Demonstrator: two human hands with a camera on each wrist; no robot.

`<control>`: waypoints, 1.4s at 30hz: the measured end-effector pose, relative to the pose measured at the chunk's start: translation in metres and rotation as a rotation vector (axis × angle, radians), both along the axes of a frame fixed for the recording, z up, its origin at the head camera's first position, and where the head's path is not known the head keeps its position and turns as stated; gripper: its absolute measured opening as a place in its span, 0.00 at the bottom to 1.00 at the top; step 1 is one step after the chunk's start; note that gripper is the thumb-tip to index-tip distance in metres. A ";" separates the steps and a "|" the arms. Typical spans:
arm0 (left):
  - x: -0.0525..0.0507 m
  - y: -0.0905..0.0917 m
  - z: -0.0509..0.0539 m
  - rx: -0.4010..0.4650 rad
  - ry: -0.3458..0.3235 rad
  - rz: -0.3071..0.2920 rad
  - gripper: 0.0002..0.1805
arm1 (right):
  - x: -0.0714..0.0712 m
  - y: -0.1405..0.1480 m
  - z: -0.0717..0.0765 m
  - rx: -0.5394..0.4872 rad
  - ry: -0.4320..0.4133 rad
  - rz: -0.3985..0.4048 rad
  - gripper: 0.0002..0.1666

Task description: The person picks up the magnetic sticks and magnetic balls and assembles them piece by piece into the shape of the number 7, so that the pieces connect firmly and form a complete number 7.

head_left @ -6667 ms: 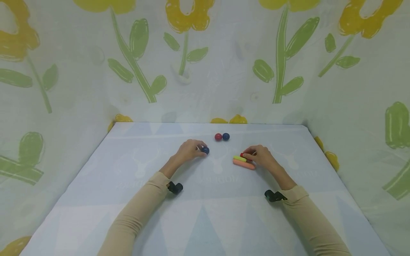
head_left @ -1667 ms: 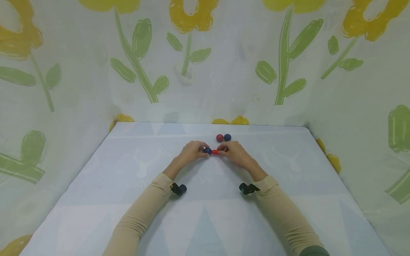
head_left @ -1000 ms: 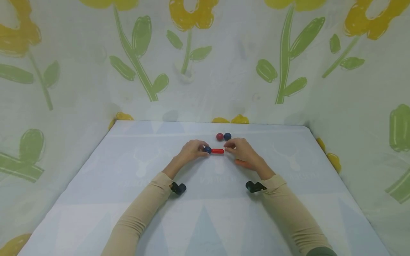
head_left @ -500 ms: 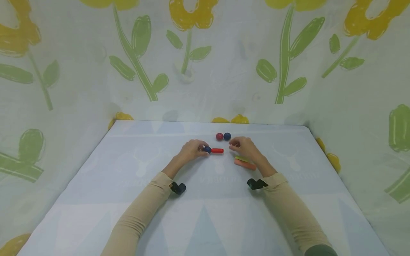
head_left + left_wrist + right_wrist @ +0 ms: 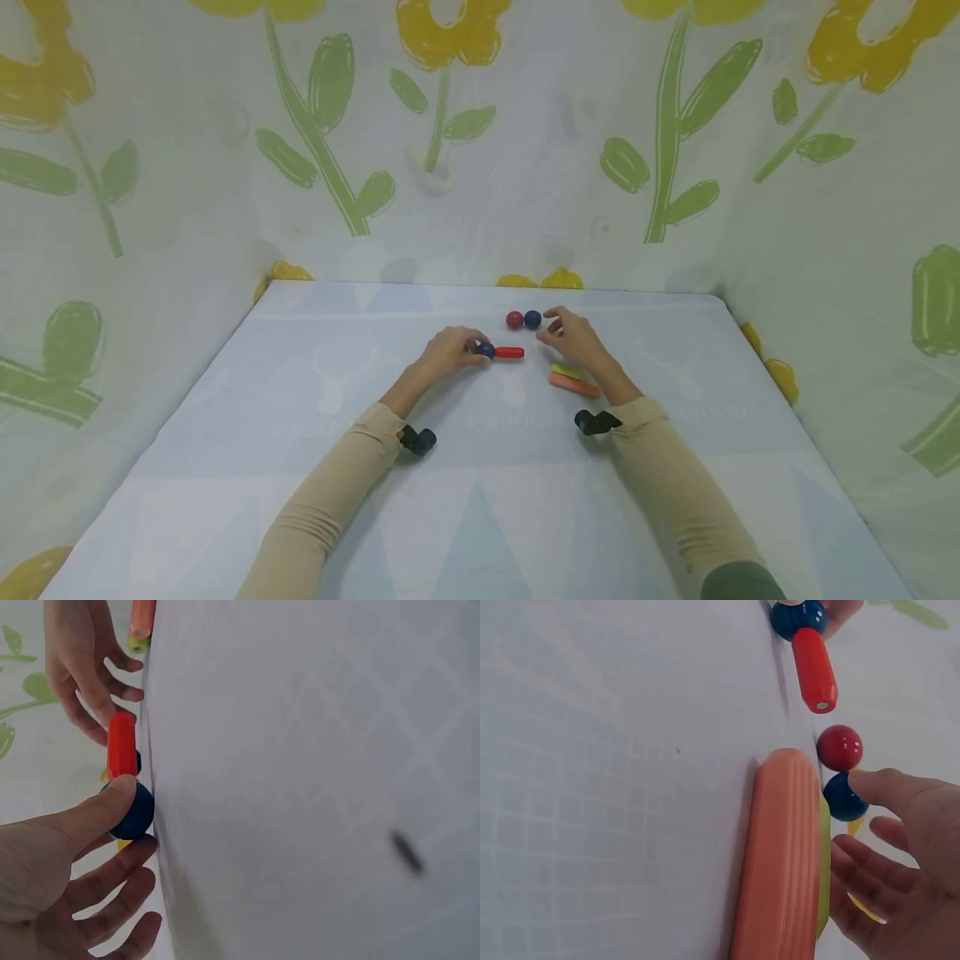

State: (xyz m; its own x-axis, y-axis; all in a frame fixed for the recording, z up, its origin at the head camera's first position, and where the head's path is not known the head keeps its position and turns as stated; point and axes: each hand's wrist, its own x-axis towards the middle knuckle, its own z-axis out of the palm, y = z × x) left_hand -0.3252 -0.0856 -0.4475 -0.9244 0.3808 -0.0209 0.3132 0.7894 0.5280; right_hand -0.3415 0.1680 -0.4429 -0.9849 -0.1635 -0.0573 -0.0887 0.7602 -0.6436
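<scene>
My left hand pinches a dark blue ball between thumb and fingers. A short red stick is joined end-on to that ball and points right; its free end shows a pale spot in the right wrist view. Behind them a red ball and a second blue ball lie side by side. My right hand is just right of this second ball, thumb and fingers apart, holding nothing; whether it touches the ball I cannot tell.
An orange stick and a yellow-green stick lie side by side below the right hand, near its wrist. The white-blue table ends at a flower-patterned curtain behind the balls and at both sides.
The red stick came from beside the other sticks to the left hand's ball. My right hand released it, then moved right and back towards the second blue ball.
</scene>
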 end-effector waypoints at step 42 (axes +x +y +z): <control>-0.001 0.000 0.001 -0.007 -0.014 -0.005 0.21 | -0.022 -0.019 -0.004 0.133 -0.043 -0.036 0.29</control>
